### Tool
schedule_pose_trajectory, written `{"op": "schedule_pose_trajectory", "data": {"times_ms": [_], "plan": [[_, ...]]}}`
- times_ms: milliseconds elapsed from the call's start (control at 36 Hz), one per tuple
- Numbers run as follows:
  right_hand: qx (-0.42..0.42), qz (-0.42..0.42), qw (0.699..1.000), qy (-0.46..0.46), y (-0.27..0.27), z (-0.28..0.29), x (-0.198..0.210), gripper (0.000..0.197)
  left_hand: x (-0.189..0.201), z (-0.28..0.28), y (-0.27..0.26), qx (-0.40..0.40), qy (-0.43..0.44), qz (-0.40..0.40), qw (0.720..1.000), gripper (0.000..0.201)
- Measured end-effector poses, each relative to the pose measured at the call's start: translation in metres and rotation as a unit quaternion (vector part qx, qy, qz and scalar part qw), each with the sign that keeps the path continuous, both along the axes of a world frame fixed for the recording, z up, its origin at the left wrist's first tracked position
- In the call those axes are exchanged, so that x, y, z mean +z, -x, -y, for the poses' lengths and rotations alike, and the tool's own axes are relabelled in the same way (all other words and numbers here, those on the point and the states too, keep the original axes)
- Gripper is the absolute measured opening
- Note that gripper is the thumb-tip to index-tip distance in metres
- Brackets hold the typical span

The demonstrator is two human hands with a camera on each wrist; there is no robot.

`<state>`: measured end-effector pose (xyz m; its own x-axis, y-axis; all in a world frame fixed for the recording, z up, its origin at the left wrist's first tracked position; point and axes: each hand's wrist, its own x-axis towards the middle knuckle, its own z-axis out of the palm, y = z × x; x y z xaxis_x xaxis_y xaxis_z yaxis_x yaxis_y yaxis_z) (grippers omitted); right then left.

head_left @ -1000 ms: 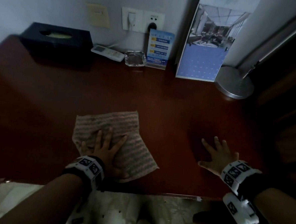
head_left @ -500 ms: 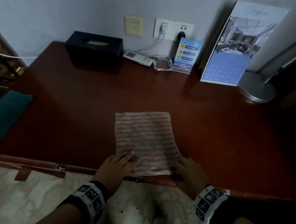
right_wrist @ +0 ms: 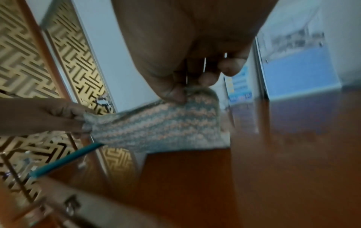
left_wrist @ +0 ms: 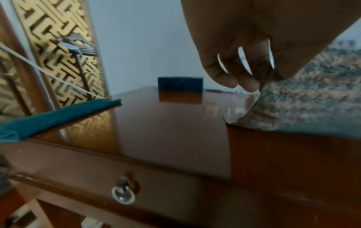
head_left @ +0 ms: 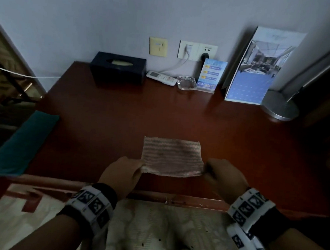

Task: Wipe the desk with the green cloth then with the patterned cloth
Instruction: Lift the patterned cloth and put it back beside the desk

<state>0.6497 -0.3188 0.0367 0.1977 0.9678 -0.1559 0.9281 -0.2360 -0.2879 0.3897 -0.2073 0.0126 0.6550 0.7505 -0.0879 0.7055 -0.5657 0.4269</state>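
Where half a second ago the hands only touched its near edge, the left hand [head_left: 125, 173] and right hand [head_left: 221, 178] now each have a grip pinched on a near corner of the patterned cloth [head_left: 172, 157], lifting that edge off the counter [head_left: 106, 125] near its front edge; folding it away seems under way, so wiping looks finished. Two cloths: this one and the green cloth [head_left: 22, 143] folded at the counter's left edge. Two hands.

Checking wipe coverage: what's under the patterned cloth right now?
Only the red-brown desk shows around the patterned cloth. Its far part lies on the wood; the left hand and right hand pinch its near corners. The surface beneath is covered.
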Motion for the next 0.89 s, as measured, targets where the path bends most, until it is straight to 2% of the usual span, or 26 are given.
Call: {"op": "schedule_pose_trajectory", "data": {"times_ms": [194, 417, 639, 833, 889], "plan": [[-0.027, 0.013, 1.0, -0.005, 0.024, -0.019, 0.04, 0.009, 0.028, -0.02, 0.029, 0.051, 0.072, 0.119, 0.989, 0.016], [-0.045, -0.01, 0.997, -0.055, 0.065, -0.043, 0.063, 0.011, 0.054, -0.036, 0.074, 0.041, 0.029, 0.204, 0.978, 0.02], [-0.068, -0.033, 0.993, -0.095, 0.108, -0.068, 0.076, 0.01, 0.07, -0.051, 0.113, 0.084, 0.033, 0.217, 0.972, 0.022], [-0.038, -0.031, 0.993, -0.11, 0.133, -0.104, 0.092, 0.011, 0.09, -0.071, 0.138, 0.131, 0.036, 0.199, 0.971, 0.017], [-0.029, -0.031, 0.992, -0.122, 0.138, -0.117, 0.099, 0.011, 0.095, -0.079, 0.143, 0.137, 0.031, 0.19, 0.972, 0.022]]}}
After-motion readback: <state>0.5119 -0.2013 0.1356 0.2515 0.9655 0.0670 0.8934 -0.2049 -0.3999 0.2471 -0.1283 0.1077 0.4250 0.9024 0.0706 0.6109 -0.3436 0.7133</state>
